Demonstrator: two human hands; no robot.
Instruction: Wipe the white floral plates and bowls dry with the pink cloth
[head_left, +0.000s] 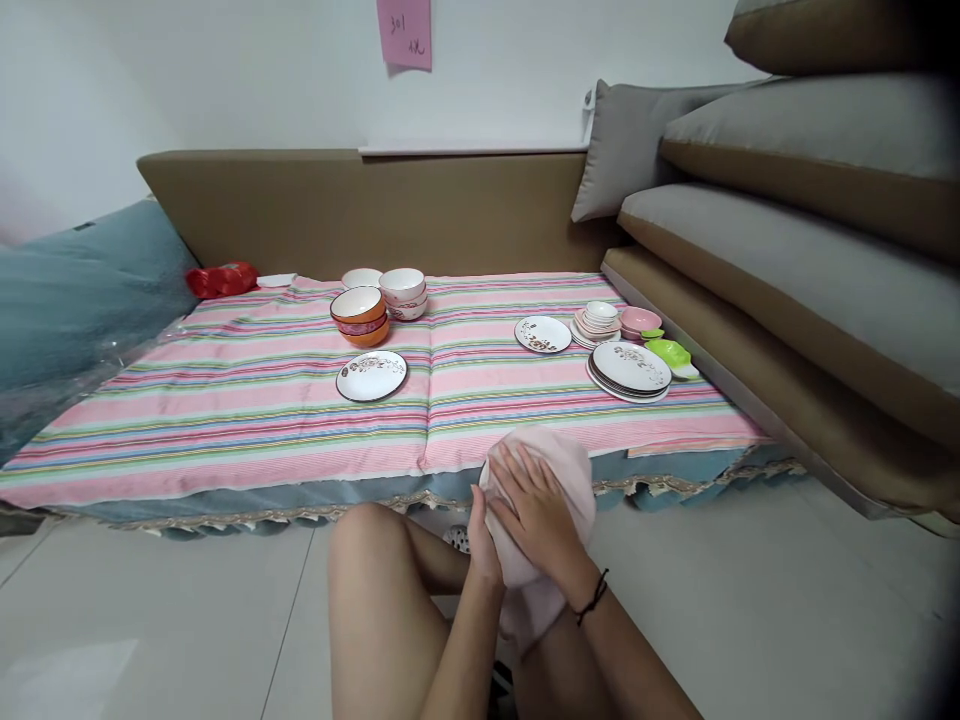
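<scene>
A pale pink cloth [574, 475] lies over a plate above my lap; only a sliver of the plate's dark rim [481, 478] shows at the left. My left hand [484, 540] grips that left edge, thumb up along the rim, the other fingers hidden beneath. Flat on top of the cloth rests my right hand [534, 510], its fingers stretched and slightly apart. The cloth's lower end hangs down between my legs. Just beyond, on the striped cover, lies a white plate with brown flowers [372, 376].
Stacked bowls [360, 315] stand left of the middle on the striped cover [480, 390]. To the right are a single plate [542, 334], stacked plates [631, 368], small dishes [600, 315] and a green dish [670, 352]. Large cushions [795, 240] rise at the right; red packaging [222, 280] lies far left.
</scene>
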